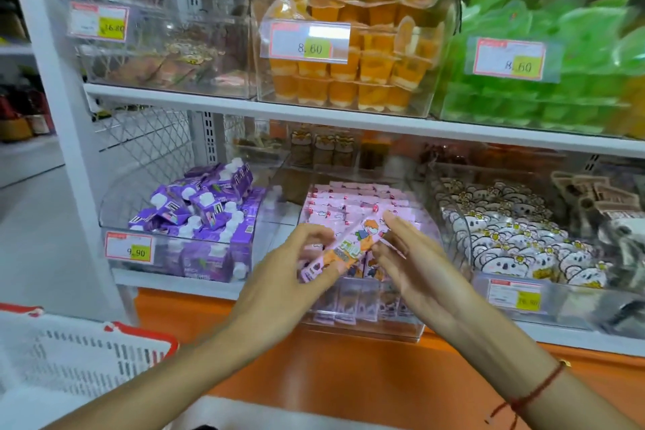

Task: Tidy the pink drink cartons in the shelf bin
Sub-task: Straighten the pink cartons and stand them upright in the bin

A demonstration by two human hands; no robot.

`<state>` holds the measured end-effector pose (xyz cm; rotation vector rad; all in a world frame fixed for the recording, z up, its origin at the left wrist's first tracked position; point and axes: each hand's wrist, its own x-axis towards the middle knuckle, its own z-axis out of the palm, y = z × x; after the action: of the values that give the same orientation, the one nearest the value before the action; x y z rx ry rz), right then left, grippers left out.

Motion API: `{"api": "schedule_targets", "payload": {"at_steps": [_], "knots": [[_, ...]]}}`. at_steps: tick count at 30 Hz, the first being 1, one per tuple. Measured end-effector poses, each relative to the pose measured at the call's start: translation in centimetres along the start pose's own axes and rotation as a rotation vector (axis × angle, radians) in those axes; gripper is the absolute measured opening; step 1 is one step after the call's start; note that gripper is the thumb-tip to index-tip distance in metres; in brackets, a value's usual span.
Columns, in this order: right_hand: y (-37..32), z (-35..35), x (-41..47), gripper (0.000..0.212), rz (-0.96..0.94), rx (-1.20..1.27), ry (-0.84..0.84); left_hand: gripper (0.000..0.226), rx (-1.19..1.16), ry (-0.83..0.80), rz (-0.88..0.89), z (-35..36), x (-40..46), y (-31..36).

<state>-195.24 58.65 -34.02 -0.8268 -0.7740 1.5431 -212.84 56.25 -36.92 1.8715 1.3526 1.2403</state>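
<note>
A clear shelf bin [366, 326] on the lower shelf holds several pink drink cartons [352, 201] stacked in rows. One pink carton [352, 244] with a cartoon child printed on it is lifted at a slant above the bin's front. My left hand [296, 265] grips its lower end, fingers curled round it. My right hand [408, 255] touches its upper right side with straight, spread fingers. The cartons under my hands are partly hidden.
A bin of purple cartons [199, 216] stands to the left, a bin of koala-printed packs [516, 248] to the right. Orange jelly cups [352, 56] and green packs [558, 56] fill the shelf above. A white basket with red rim [80, 356] sits at lower left.
</note>
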Motion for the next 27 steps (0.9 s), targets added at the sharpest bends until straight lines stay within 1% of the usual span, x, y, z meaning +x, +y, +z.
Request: {"api": "schedule_targets", "payload": {"at_steps": [2,3,5,8,10,12,13,15,17,19,21,23,27], "knots": [[0.0,0.0,-0.1,0.008,-0.042,-0.035,0.025,0.04,0.355,0.091,0.211,-0.5,-0.1,0.5],[-0.1,0.0,-0.2,0.009,-0.057,-0.061,0.033,0.041,0.443,0.122,0.274,-0.7,-0.1,0.8],[-0.1,0.1,-0.3,0.014,-0.09,-0.13,0.027,0.041,0.483,0.146,0.312,-1.0,-0.2,1.3],[0.0,0.0,-0.2,0.012,-0.132,-0.204,-0.01,0.04,0.458,0.133,0.278,-0.9,-0.2,1.2],[-0.2,0.0,-0.3,0.011,-0.151,-0.225,-0.075,0.035,0.376,0.112,0.201,-0.8,-0.1,0.7],[-0.5,0.0,-0.4,0.018,-0.145,-0.306,-0.189,0.022,0.182,0.064,0.098,-0.3,0.2,0.3],[-0.5,0.2,-0.4,0.026,-0.133,-0.379,-0.246,0.018,0.079,0.039,0.048,0.0,0.3,0.2],[-0.3,0.4,-0.5,0.038,-0.128,-0.5,-0.294,0.024,-0.059,0.008,-0.012,0.3,0.5,0.1],[-0.2,0.5,-0.6,0.035,-0.189,-0.522,-0.238,0.032,-0.08,-0.031,-0.018,0.1,0.5,0.1],[-0.1,0.6,-0.8,0.032,-0.269,-0.531,-0.178,0.039,-0.019,-0.06,0.022,0.0,0.3,0.1],[0.1,0.7,-0.8,0.032,-0.363,-0.603,-0.138,0.04,-0.003,-0.025,0.084,0.2,0.0,0.5],[0.5,1.2,-1.0,0.031,-0.477,-0.658,-0.105,0.044,-0.01,0.044,0.129,0.6,-0.1,0.6],[1.3,2.0,-1.1,0.028,-0.589,-0.625,-0.033,0.05,0.002,0.12,0.159,0.9,-0.1,0.7]]}}
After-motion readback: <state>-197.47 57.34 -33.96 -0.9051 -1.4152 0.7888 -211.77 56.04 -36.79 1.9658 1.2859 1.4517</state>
